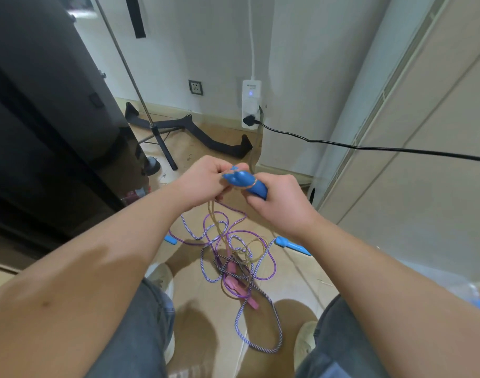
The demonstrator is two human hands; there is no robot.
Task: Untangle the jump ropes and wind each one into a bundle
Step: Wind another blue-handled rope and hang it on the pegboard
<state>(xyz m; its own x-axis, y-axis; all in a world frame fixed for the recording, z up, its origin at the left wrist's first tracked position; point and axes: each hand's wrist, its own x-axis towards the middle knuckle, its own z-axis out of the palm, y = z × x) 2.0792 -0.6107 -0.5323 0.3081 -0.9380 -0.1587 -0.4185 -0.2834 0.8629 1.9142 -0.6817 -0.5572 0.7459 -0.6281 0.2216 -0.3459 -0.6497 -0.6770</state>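
Seen from above, a person stands on a tiled floor. At far left is a tall black cabinet, with a tripod stand beside it. In the centre, the left hand pinches a thin tan cord at the tip of a pair of blue handles. The right hand is clenched round their other end, and the cord loops around them. Below, between the person's shoes, lies a tangle of jump ropes, purple and striped, with pink handles in its middle and a loose blue handle to the right. A white power strip hangs on the wall behind.
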